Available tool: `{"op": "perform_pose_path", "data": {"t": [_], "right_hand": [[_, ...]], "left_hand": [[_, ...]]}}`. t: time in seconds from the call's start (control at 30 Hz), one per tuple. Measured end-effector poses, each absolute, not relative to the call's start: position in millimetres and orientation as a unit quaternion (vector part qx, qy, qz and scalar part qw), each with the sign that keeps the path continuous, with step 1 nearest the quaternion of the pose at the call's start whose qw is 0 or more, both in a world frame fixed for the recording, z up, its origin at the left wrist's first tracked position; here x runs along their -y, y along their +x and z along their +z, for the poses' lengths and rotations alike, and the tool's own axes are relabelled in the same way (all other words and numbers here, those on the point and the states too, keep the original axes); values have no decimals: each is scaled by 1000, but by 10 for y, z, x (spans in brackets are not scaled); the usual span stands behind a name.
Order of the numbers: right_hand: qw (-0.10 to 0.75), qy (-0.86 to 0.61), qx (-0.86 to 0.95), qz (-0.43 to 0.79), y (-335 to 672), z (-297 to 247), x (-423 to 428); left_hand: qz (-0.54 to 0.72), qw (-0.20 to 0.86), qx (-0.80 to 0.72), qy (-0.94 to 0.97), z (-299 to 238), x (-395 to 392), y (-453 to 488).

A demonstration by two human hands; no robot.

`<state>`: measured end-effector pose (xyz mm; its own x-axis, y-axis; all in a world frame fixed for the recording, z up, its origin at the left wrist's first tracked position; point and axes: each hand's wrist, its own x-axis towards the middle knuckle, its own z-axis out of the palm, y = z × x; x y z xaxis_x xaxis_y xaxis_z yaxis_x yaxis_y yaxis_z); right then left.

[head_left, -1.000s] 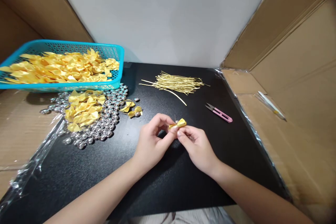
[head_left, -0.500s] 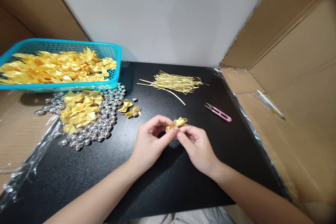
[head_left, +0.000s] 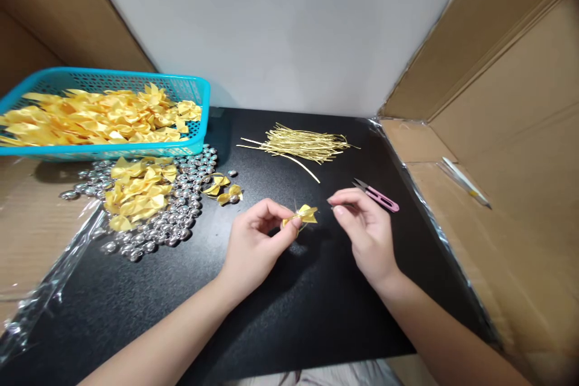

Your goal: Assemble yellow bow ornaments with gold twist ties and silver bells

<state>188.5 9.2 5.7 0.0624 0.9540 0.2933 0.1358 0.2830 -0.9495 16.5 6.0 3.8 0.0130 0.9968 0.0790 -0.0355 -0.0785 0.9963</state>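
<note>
Between thumb and forefinger, my left hand [head_left: 257, 235] pinches a small yellow ribbon bow [head_left: 308, 213]. Thin strands stick out of the bow. A short way to its right, my right hand [head_left: 368, 232] is apart from the bow, thumb and forefinger nearly together. Whatever they may hold is too fine to make out. Just behind that hand lie pink thread snips [head_left: 382, 198], partly covered by its fingers. Two finished-looking yellow bows, one of them the bow with a silver bead [head_left: 230, 195], rest left of my left hand.
A turquoise basket [head_left: 205, 110] full of yellow ribbon bows stands at the back left. Before it, silver beads [head_left: 178, 212] surround a pile of yellow bows [head_left: 140, 193]. Gold twist ties [head_left: 305, 143] lie at the back. White tweezers or a cutter [head_left: 465, 182] rests on cardboard at right.
My right hand has let go of the bow and moved right, toward the snips. My left hand keeps the bow, which now shows more fully.
</note>
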Motion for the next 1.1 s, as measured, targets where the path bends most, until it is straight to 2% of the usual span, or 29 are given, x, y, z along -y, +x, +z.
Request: {"op": "perform_pose_path", "data": {"t": [0.17,0.53,0.7,0.87,1.1], "right_hand": [[426,-456,629,464,1888,85,-153],[403,-477,678,387,2012,203,-211],[356,-389,767,365,2071,260,-222],[342,-329,822,315,2052,215,-223],[327,-400,730,446,2072,182,-301]], "left_hand": [[493,508,-475,523,64,-57,150],[413,530,-507,540,71,-75,121],[348,553,-505,564,64,-95,104],[260,622,-458,579,74,-82,99],[228,669,-407,579,122,-65,63]]}}
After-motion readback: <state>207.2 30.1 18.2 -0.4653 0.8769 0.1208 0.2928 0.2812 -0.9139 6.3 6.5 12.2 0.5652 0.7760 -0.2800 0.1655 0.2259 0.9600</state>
